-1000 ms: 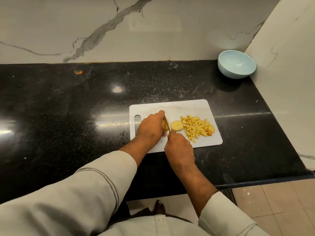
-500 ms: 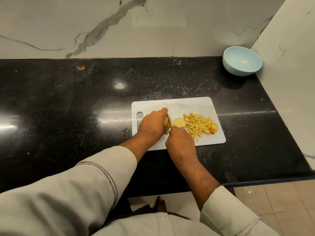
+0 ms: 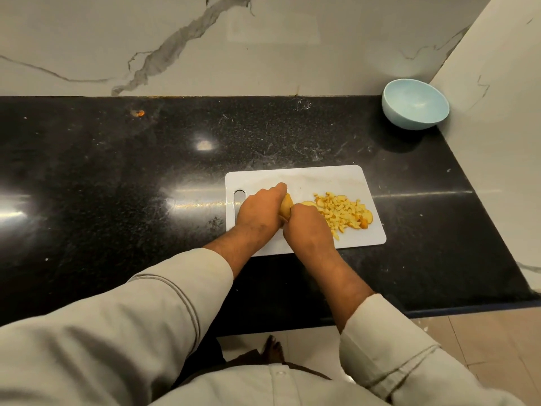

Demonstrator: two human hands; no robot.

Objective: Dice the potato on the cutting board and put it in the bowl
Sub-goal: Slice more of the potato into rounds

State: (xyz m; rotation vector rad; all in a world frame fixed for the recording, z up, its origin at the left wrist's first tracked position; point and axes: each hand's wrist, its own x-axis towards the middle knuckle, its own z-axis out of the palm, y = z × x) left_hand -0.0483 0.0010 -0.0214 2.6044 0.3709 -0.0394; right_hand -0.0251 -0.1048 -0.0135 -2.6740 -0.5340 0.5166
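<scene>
My left hand clamps the yellow potato stub mid white plastic cutting board; right hand grips a knife I barely see. Dice pile waits, pale blue bowl in the counter's far right corner empty.

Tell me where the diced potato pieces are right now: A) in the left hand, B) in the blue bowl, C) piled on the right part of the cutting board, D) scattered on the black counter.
C: the diced potato pieces lie in a pile on the white cutting board, right of both hands, while the blue bowl stands apart in the far corner with nothing visible in it.
</scene>
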